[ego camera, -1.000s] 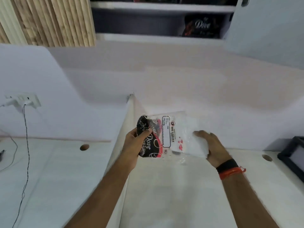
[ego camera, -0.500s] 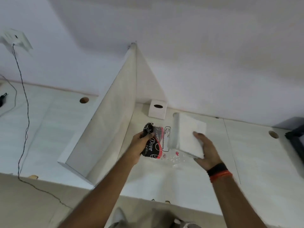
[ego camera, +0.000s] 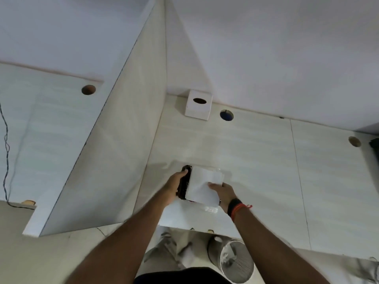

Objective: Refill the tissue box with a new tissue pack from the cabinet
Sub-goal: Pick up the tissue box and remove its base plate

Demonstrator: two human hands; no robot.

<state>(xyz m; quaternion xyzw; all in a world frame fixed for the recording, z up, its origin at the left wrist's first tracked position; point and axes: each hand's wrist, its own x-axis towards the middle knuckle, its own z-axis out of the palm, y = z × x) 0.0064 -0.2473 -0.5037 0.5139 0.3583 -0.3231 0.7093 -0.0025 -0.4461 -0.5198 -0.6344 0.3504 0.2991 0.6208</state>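
A white cube tissue box with a dark oval slot stands at the back of the desk against the wall. Low over the desk's front part, my left hand grips the black and red end of the clear tissue pack wrapper. My right hand holds the white stack of tissues, which covers most of the wrapper. A crumpled bit of clear plastic shows under my right wrist.
A tall white divider panel stands left of my hands. The white desk has round cable holes. A black cable hangs at far left. A metal bin sits on the floor below the desk edge.
The view has tilted down from the cabinet to the desk. Both hands have lowered the pack towards the desk, and the white tissue stack has come mostly out of the wrapper.
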